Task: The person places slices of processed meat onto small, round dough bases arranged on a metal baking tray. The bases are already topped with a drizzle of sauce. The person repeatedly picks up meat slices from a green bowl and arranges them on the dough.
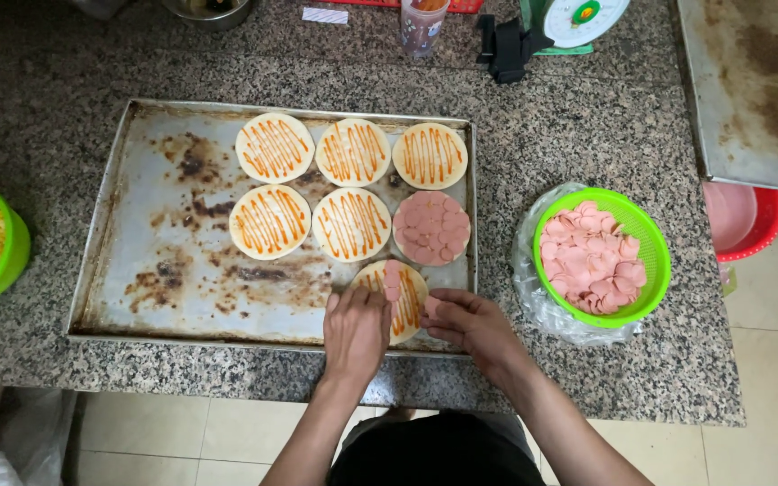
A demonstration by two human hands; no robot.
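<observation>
Fingers [373,304] of my left hand [355,333] lie flat and loosely together, tips pressing on the sauce-striped dough round [404,297] at the front edge of the stained baking tray [146,270], right by the few pink sausage slices [393,277] already laid there. To its right, my right hand [470,326] is curled with fingertips pinched near the round's edge, though I cannot tell whether it grips a slice. Farther right I see the green basket [646,236] of sausage slices on the granite counter [578,144].
</observation>
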